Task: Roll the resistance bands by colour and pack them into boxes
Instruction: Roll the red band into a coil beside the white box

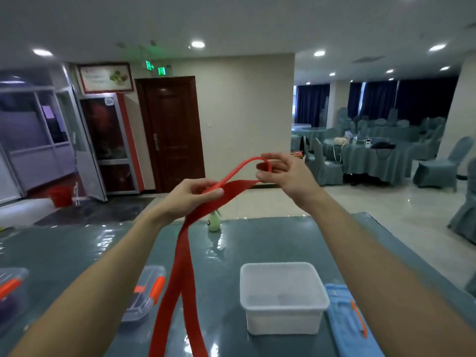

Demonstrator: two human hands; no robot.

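**Rolling barely begun**

Nearest, the clear box (283, 322) stands empty. The red resistance band (180, 266) hangs unrolled over the surface (239, 253); higher, my left grip (190, 194) pinches it, my right grip (286, 173) holds its looped end. Packing remains.

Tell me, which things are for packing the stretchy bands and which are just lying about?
For the job:
red band, gripped by the left hand and right hand
open clear box
blue lid beside it
lidded box with orange clips

Just lying about:
small green bottle
red bucket
covered chairs
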